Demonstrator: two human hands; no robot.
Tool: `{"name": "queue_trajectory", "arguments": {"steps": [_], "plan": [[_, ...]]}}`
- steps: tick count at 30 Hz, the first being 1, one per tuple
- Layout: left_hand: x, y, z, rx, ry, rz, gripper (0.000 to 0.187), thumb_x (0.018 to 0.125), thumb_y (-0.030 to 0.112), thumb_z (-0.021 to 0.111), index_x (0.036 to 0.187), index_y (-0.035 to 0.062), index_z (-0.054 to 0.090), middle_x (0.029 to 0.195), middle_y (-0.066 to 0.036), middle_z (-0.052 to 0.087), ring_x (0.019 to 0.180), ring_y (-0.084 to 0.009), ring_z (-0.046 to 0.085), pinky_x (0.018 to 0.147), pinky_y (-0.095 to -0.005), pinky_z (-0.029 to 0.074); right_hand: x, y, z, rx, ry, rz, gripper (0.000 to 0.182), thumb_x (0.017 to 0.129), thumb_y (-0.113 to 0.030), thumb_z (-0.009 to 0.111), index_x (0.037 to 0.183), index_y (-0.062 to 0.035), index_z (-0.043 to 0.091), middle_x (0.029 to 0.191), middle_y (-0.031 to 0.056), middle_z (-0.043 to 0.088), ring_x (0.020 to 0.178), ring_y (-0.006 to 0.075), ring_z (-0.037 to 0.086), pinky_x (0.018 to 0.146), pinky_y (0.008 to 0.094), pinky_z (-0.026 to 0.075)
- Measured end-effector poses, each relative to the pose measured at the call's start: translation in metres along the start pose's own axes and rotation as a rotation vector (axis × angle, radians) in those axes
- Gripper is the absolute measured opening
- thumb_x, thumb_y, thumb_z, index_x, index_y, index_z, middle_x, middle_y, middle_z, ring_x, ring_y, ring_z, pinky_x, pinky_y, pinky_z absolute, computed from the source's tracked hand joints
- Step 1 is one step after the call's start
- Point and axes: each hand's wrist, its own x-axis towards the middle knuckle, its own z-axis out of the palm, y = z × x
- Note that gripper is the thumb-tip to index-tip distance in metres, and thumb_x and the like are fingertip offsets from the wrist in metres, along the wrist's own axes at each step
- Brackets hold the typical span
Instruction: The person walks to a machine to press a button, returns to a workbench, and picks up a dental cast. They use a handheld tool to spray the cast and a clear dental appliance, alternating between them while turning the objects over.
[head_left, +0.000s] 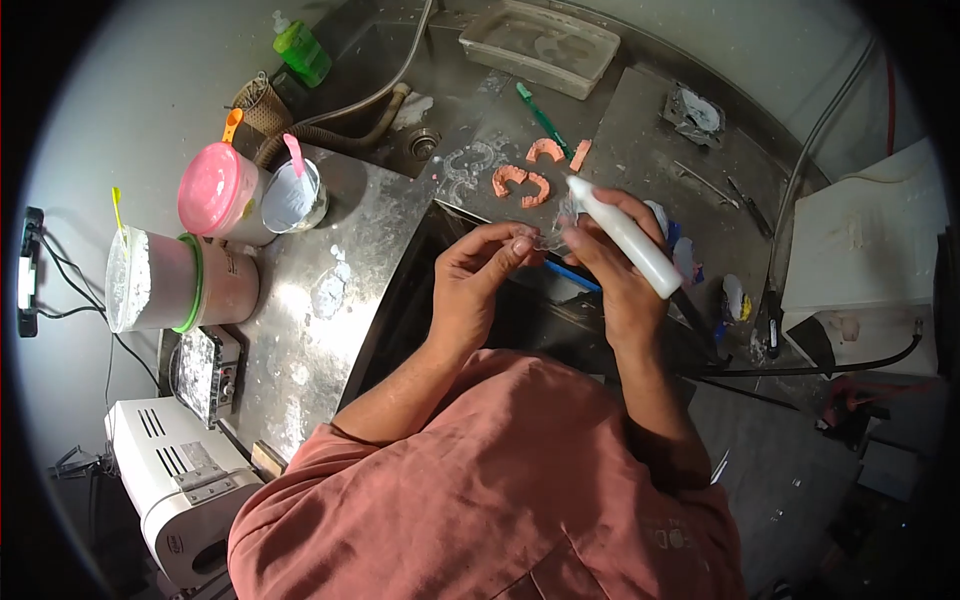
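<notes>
Held between both my hands is a thin, clear plastic piece (548, 240), its exact shape hard to make out. My left hand (470, 285) pinches its left end with thumb and forefinger. Wrapped round a white, pen-shaped tool with a tapered tip (635, 245) is my right hand (630, 290), whose thumb and fingers also meet the clear piece. A dark cord-like length runs down from the tool's lower end. Just beyond my hands lie several peach-coloured dental models, among them an arch (545, 150) and a horseshoe-shaped one (510, 180). A green-handled tool (543, 118) lies beside them.
A dark tray-like recess (400, 300) sits below my hands. At left stand lidded tubs (210, 190), a white bucket (130, 280) and a bowl with a pink spatula (295, 200). Farther back are a drain (422, 143) and a plastic basin (540, 50). Knives (750, 205) lie right.
</notes>
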Motion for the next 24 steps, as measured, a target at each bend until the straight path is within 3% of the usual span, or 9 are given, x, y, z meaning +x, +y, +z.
{"name": "queue_trajectory", "arguments": {"steps": [3,6,9,11,14,18,21,23,24], "plan": [[0.018,-0.031,-0.028,0.048,0.077,-0.110,0.021,0.091,0.016,0.067,0.103,-0.0016,0.067,0.087,-0.005,0.068,0.080,-0.0120,0.062,0.075,-0.0258,0.049,-0.011,0.019,-0.024,0.021,0.175,0.032,0.037,0.092,-0.014,0.064,0.125,-0.0008,0.053,0.105,0.0160,0.066,0.089,0.0171,0.066,0.073,0.0265,0.056],[0.051,-0.045,-0.049,0.456,0.210,-0.071,0.021,0.092,0.019,0.066,0.095,-0.0012,0.069,0.078,-0.003,0.066,0.072,-0.0103,0.060,0.067,-0.0243,0.046,-0.028,0.026,-0.051,-0.006,0.303,0.092,0.037,0.098,-0.025,0.054,0.126,-0.0008,0.052,0.104,0.0164,0.067,0.087,0.0179,0.067,0.072,0.0279,0.054],[0.111,-0.037,-0.047,0.675,0.196,0.073,0.030,0.090,0.027,0.065,0.090,-0.0019,0.072,0.070,-0.005,0.066,0.067,-0.0114,0.060,0.063,-0.0261,0.045,-0.044,0.028,-0.068,0.012,0.337,0.129,0.037,0.098,-0.024,0.054,0.126,0.0002,0.052,0.097,0.0147,0.067,0.083,0.0173,0.066,0.071,0.0272,0.052],[0.170,-0.053,-0.063,0.977,0.125,0.150,0.038,0.087,0.036,0.067,0.095,-0.0007,0.073,0.073,-0.010,0.069,0.067,-0.0158,0.065,0.063,-0.0299,0.048,-0.052,0.026,-0.067,0.001,0.351,0.142,0.038,0.098,-0.025,0.055,0.125,0.0005,0.052,0.092,0.0128,0.067,0.080,0.0159,0.065,0.070,0.0272,0.050],[0.222,-0.068,-0.071,1.145,0.106,0.192,0.040,0.085,0.040,0.067,0.096,0.0016,0.073,0.079,-0.016,0.071,0.073,-0.0232,0.069,0.068,-0.0347,0.051,-0.059,0.027,-0.064,0.013,0.312,0.138,0.037,0.098,-0.025,0.054,0.124,0.0009,0.052,0.091,0.0126,0.067,0.080,0.0161,0.064,0.070,0.0274,0.050],[0.240,-0.054,-0.085,1.335,-0.040,-0.019,0.036,0.083,0.036,0.067,0.103,0.0058,0.073,0.089,-0.017,0.071,0.081,-0.0326,0.069,0.076,-0.0394,0.052,-0.067,0.020,-0.063,-0.045,0.309,0.085,0.037,0.099,-0.022,0.052,0.126,0.0032,0.051,0.090,0.0132,0.067,0.080,0.0171,0.064,0.070,0.0282,0.050],[0.242,-0.043,-0.116,1.306,-0.207,0.173,0.037,0.081,0.030,0.069,0.110,0.0087,0.071,0.096,-0.017,0.070,0.092,-0.0323,0.067,0.084,-0.0397,0.050,-0.073,0.016,-0.065,-0.052,0.363,0.070,0.037,0.099,-0.021,0.051,0.126,0.0044,0.051,0.089,0.0140,0.067,0.078,0.0168,0.063,0.070,0.0280,0.050],[0.242,-0.041,-0.135,1.493,-0.734,0.590,0.036,0.078,0.022,0.069,0.111,0.0099,0.070,0.101,-0.017,0.068,0.102,-0.0313,0.063,0.093,-0.0404,0.046,-0.074,0.017,-0.067,-0.056,0.375,0.056,0.036,0.099,-0.020,0.051,0.125,0.0050,0.051,0.088,0.0143,0.067,0.077,0.0167,0.063,0.069,0.0274,0.050],[0.239,-0.036,-0.133,1.496,-0.733,0.586,0.036,0.078,0.022,0.069,0.111,0.0099,0.070,0.101,-0.017,0.068,0.102,-0.0313,0.063,0.093,-0.0404,0.046,-0.074,0.018,-0.067,-0.054,0.373,0.059,0.036,0.099,-0.020,0.051,0.125,0.0050,0.051,0.088,0.0143,0.067,0.077,0.0167,0.063,0.069,0.0274,0.050]]}}
